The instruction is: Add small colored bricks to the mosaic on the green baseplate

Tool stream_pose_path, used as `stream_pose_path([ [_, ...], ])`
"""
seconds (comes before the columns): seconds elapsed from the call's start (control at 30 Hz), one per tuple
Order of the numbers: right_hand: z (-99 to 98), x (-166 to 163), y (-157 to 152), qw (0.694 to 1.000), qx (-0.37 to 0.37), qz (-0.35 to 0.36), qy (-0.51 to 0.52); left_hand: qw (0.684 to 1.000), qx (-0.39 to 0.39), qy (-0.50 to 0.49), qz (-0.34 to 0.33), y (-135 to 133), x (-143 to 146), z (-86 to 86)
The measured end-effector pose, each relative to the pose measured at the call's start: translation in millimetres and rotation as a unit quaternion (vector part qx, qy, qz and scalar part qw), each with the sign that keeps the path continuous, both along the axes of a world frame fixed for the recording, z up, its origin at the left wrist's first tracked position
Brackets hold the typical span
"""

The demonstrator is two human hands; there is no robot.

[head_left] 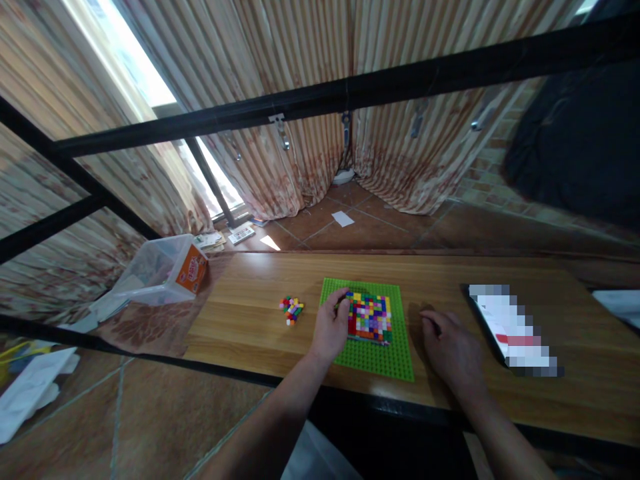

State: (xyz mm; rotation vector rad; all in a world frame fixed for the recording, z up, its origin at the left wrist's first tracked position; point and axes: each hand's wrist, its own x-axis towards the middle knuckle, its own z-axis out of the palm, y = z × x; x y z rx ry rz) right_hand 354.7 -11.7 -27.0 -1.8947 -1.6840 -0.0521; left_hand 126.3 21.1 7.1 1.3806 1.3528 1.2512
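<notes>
Left hand [331, 327] fingers curled on brick mosaic [369, 315], baseplate [380, 360] beneath, loose bricks [292, 310] left of it, right hand [450, 350] flat on table [240, 320], loosely closed, clear tub [163, 270] far left, contents unclear.

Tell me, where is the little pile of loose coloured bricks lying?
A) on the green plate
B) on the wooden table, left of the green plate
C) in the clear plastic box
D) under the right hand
B: the loose bricks lie on the bare wooden table, left of the green plate and apart from it, beyond the left hand that rests at the plate's edge.
</notes>
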Motion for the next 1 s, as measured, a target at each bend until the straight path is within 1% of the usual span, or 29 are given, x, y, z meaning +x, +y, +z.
stream_pose_path([
  [0.23,-3.8,4,0,1.000,-0.002,0.001,-0.017,0.999,-0.002,-0.039,0.012,1,6,-5.7],
  [0.33,-4.5,5,0,1.000,-0.009,0.006,-0.023,0.999,-0.010,-0.036,0.012,0,6,-3.4],
  [0.4,-4.8,6,0,0.999,-0.017,0.005,-0.033,1.000,0.006,-0.017,0.022,-3,1,0.6],
  [0.5,-5.4,7,0,0.999,-0.017,0.003,-0.036,0.997,0.049,0.036,0.055,-15,-21,5.0],
  [0.57,-6.2,7,0,0.999,-0.016,0.003,-0.037,0.991,0.062,0.087,0.083,-26,-45,4.2],
  [0.67,-7.4,7,0,0.999,-0.008,0.008,-0.041,0.967,0.096,0.192,0.139,-40,-86,-1.1],
  [0.77,-8.4,8,1,0.999,0.007,0.012,-0.039,0.948,0.085,0.277,0.134,-47,-114,-4.7],
  [0.87,-8.6,7,1,0.999,0.019,0.012,-0.035,0.934,0.055,0.337,0.105,-47,-120,-3.5],
  [1.0,-8.2,7,1,0.999,0.010,0.008,-0.039,0.923,0.040,0.370,0.104,-42,-113,0.9],
])
